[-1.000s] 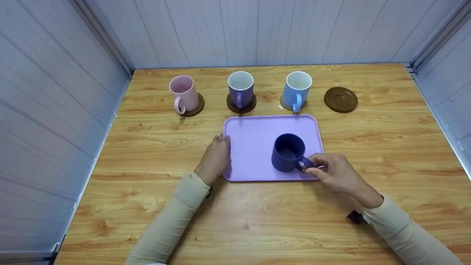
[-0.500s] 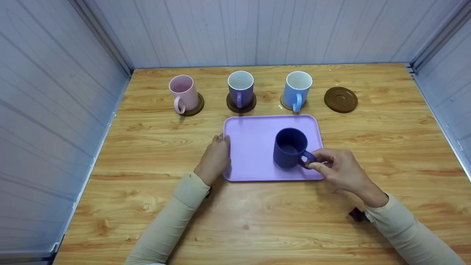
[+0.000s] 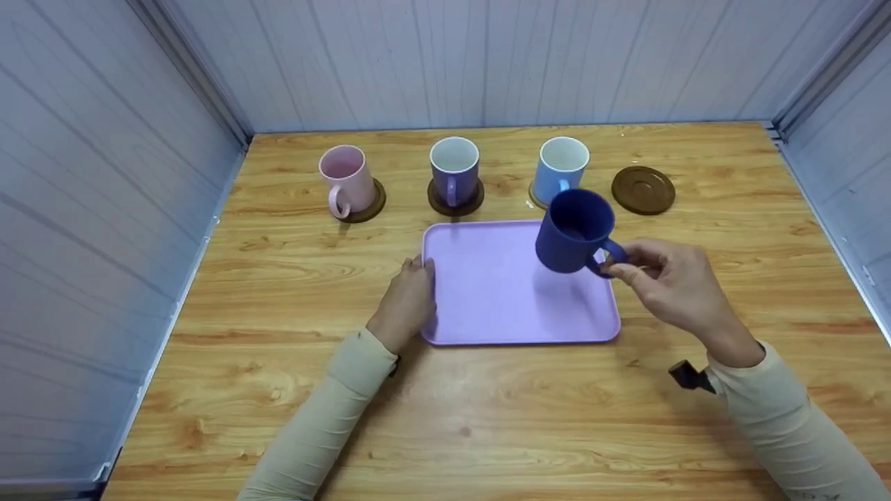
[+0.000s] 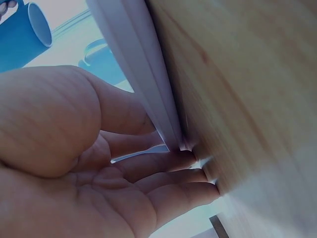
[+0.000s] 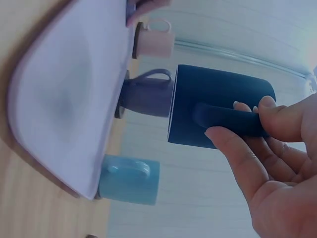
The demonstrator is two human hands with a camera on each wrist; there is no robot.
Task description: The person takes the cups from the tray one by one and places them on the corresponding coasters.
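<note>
My right hand [image 3: 679, 289] grips the handle of a dark blue mug [image 3: 567, 247], holding it in the air above the right part of a light purple tray [image 3: 487, 285]. In the right wrist view, thumb and fingers wrap the handle of that mug [image 5: 213, 84], and its base is well clear of the tray [image 5: 54, 124]. At the tray's left edge, my left hand [image 3: 407, 299] holds the rim. The left wrist view has the thumb on one side of the tray rim [image 4: 141, 74], with fingertips on the other, touching the table.
Along the back stand a pink mug [image 3: 348, 177], a purple mug [image 3: 456, 170] and a light blue mug [image 3: 557, 167], each on a round brown coaster. Another brown coaster [image 3: 644, 190] lies at the right with bare top. Pale panels [image 3: 452, 62] wall the table.
The dark blue mug rises off the tray and moves away and to the right with my right hand. My left hand and the tray stay put.
</note>
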